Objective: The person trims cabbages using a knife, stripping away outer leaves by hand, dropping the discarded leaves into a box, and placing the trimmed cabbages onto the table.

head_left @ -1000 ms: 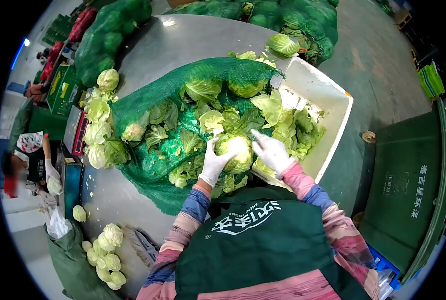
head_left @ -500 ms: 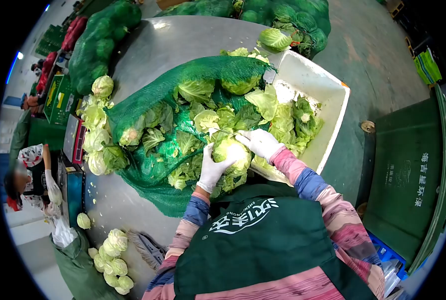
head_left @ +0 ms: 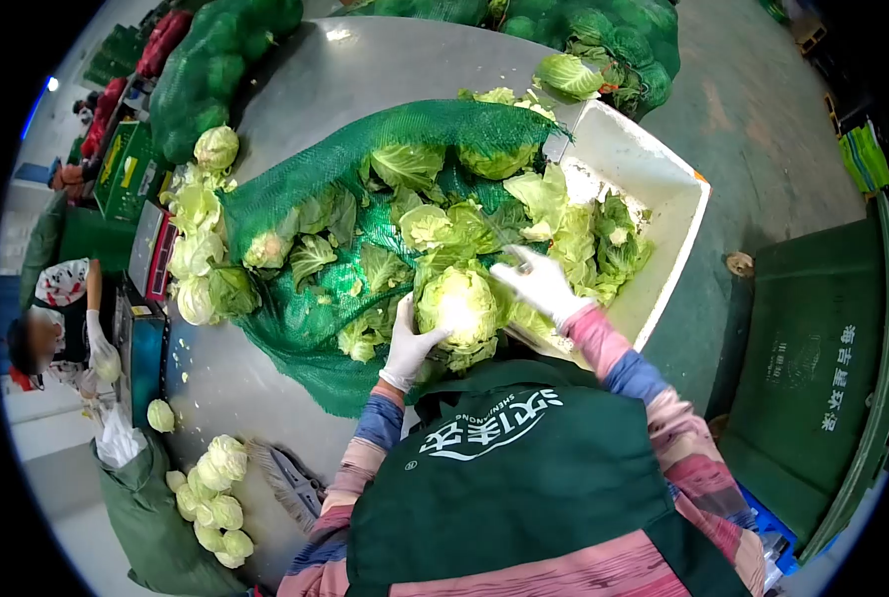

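Note:
My left hand (head_left: 410, 346), in a white glove, grips the left side of a pale green cabbage (head_left: 461, 306) in front of my apron. To the right, my right hand (head_left: 542, 284), also gloved, is apart from the cabbage, its fingers closed around a knife (head_left: 496, 231) whose thin blade is smeared by motion. Loose outer leaves (head_left: 430, 229) lie just beyond the cabbage. Beneath them spreads a green mesh bag (head_left: 300, 343) with more cabbages inside.
A white foam box (head_left: 654, 159) with leaves stands at the right. Trimmed cabbages (head_left: 218, 488) sit on the metal table (head_left: 345, 75) at the left. Full mesh sacks (head_left: 221, 70) lie behind. A green bin (head_left: 813, 368) stands at far right; another person (head_left: 71, 333) works at far left.
My right hand has moved right and away from the cabbage with the knife. My left hand still holds the cabbage, whose pale top now shows more. The whole view has shifted slightly.

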Demonstrator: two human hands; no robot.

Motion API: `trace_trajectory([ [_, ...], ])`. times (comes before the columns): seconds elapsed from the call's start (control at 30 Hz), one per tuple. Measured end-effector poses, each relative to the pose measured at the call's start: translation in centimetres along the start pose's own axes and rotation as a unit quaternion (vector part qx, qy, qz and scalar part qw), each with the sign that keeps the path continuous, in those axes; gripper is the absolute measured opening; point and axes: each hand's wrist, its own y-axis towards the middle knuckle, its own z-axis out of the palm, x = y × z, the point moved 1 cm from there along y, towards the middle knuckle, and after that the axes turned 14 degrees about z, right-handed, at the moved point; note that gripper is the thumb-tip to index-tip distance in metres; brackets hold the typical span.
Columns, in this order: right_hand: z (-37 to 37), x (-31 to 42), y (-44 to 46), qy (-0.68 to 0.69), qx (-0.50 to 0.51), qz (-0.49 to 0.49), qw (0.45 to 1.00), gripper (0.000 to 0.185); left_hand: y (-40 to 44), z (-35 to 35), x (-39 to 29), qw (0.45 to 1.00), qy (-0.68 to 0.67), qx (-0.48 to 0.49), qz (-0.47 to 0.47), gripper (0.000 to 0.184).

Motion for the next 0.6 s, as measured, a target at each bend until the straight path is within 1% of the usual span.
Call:
trace_trajectory([
  [0.07, 2.9, -0.1, -0.4, -0.125, -0.049, -0.065, 0.989, 0.07, -0.1, 0.1, -0.2, 1.0, -0.007, 0.006, -0.005, 0.085],
  [0.1, 2.9, -0.1, -0.4, -0.102, -0.046, -0.058, 0.992, 0.065, -0.2, 0.1, -0.3, 1.0, 0.0, 0.008, 0.004, 0.085],
  [0.13, 2.7, -0.5, 0.2, -0.102, -0.044, -0.058, 0.992, 0.065, -0.2, -0.2, 0.1, 1.0, 0.0, 0.006, 0.003, 0.085],
  [0.2, 1.8, -2.1, 1.8, -0.017, 0.015, -0.058, 0.998, 0.055, -0.2, -0.9, 1.2, 1.0, -0.002, 0.02, 0.013, 0.084],
  [0.23, 1.3, -2.3, 1.9, -0.023, 0.019, -0.057, 0.998, 0.045, 0.0, -0.7, 0.6, 1.0, -0.002, 0.02, 0.015, 0.084],
  [0.27, 0.7, -2.6, 3.1, -0.075, 0.037, -0.005, 0.996, 0.045, -0.1, -0.3, 0.1, 1.0, -0.002, 0.021, 0.014, 0.083],
  [0.33, 1.3, -3.9, 4.3, -0.079, -0.016, -0.019, 0.997, 0.044, -0.5, -0.2, -0.1, 1.0, 0.0, 0.021, 0.011, 0.082],
  [0.37, 1.9, -5.7, 6.2, -0.14, -0.064, 0.008, 0.988, 0.044, 0.1, -0.3, -0.2, 1.0, -0.014, 0.017, 0.008, 0.081],
  [0.4, 1.8, -5.3, 5.9, -0.134, -0.071, 0.003, 0.988, 0.04, -0.2, -0.4, -0.2, 0.999, -0.03, 0.011, -0.007, 0.079],
  [0.47, 2.3, -4.5, 5.2, -0.151, -0.082, 0.024, 0.985, 0.038, -1.0, -0.6, -0.2, 1.0, -0.014, -0.017, -0.001, 0.078],
  [0.5, 2.7, -5.2, 5.7, -0.15, -0.079, 0.028, 0.985, 0.035, -1.6, -0.9, 0.5, 0.995, 0.061, -0.074, -0.021, 0.078],
  [0.53, 2.5, -3.9, 4.8, -0.15, -0.077, 0.025, 0.985, 0.035, -1.6, 0.0, -1.7, 0.981, 0.137, -0.133, -0.039, 0.079],
  [0.57, 2.6, -2.9, 3.1, -0.128, -0.068, -0.012, 0.989, 0.034, -2.5, 1.7, -3.5, 0.964, 0.041, -0.183, -0.187, 0.085],
  [0.6, 2.8, -1.6, 1.7, -0.1, -0.065, -0.048, 0.992, 0.033, -2.0, 2.6, -3.4, 0.964, 0.041, -0.183, -0.187, 0.085],
])
